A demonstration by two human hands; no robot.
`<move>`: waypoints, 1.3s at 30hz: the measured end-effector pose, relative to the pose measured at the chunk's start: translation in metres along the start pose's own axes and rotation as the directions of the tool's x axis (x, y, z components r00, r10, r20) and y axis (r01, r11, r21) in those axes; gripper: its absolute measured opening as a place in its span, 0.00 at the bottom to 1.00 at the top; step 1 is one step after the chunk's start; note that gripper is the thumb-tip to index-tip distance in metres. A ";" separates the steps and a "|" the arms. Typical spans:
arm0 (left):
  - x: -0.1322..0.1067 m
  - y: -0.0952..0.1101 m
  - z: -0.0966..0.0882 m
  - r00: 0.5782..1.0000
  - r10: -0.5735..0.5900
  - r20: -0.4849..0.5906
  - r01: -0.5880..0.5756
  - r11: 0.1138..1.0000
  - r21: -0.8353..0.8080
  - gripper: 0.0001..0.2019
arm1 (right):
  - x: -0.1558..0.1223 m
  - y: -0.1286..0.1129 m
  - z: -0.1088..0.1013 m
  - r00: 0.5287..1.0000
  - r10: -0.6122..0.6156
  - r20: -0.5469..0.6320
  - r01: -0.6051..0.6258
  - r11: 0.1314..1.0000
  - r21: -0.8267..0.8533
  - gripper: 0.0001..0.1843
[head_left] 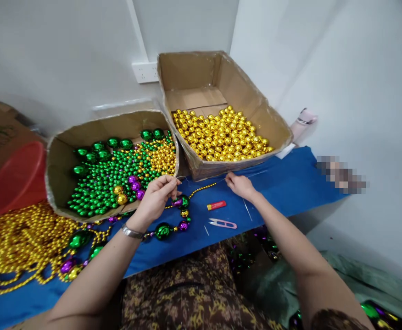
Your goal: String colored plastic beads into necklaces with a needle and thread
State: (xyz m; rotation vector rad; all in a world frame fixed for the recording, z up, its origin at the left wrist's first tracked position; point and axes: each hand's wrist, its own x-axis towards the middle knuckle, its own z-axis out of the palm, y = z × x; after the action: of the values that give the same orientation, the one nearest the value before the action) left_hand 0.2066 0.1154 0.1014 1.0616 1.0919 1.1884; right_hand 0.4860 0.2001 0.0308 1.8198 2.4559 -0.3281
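Note:
My left hand point(159, 195), with a metal watch point(132, 231) on its wrist, pinches a thin thread whose loose end curls out past the fingertips. Under its fingers lies a beaded necklace point(163, 231) of large green, purple and gold beads. From there a run of small gold beads point(203, 188) leads right. My right hand point(240, 184) is closed in a pinch on the thread beyond those gold beads. Between the hands and my body lie a red lighter point(216, 205), pink-handled thread snips point(223, 223) and a thin pale stick point(207, 230).
A cardboard box point(58, 192) of green, gold and purple beads stands behind my left hand. Another box point(276, 123) with gold beads stands behind my right. Gold bead strands point(18, 243) and a red basin point(18, 178) are at left. A pink bottle point(303, 123) stands at right.

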 end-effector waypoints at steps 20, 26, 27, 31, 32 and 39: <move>-0.019 0.011 -0.016 0.957 0.037 0.286 -0.148 0.914 0.377 0.12 | -0.029 -0.140 -0.095 0.563 -0.770 -0.300 0.683 0.638 -0.355 0.09; -0.022 0.008 -0.025 0.960 0.066 0.272 -0.186 0.876 0.445 0.14 | -0.025 -0.146 -0.106 0.671 -0.725 -0.154 0.673 0.683 -0.284 0.09; -0.022 0.008 -0.028 0.963 0.075 0.260 -0.191 0.867 0.460 0.14 | -0.024 -0.141 -0.109 0.706 -0.697 -0.127 0.660 0.712 -0.239 0.10; -0.020 0.013 -0.038 0.956 0.096 0.276 -0.236 0.812 0.534 0.15 | -0.025 -0.119 -0.117 0.735 -0.674 -0.081 0.664 0.690 0.286 0.13; -0.019 0.014 -0.040 0.950 0.104 0.293 -0.255 0.800 0.544 0.14 | -0.027 -0.118 -0.116 0.730 -0.673 -0.117 0.636 0.608 0.475 0.14; -0.010 0.027 -0.033 0.904 0.217 0.368 -0.382 0.798 0.466 0.13 | -0.040 -0.168 -0.105 0.893 -0.303 -0.333 0.299 -0.153 0.942 0.17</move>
State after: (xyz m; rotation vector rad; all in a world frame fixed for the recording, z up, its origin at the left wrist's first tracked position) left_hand 0.1696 0.1087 0.1234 1.8475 1.0557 0.9361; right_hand 0.3453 0.1385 0.1626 1.0010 2.5845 -2.9246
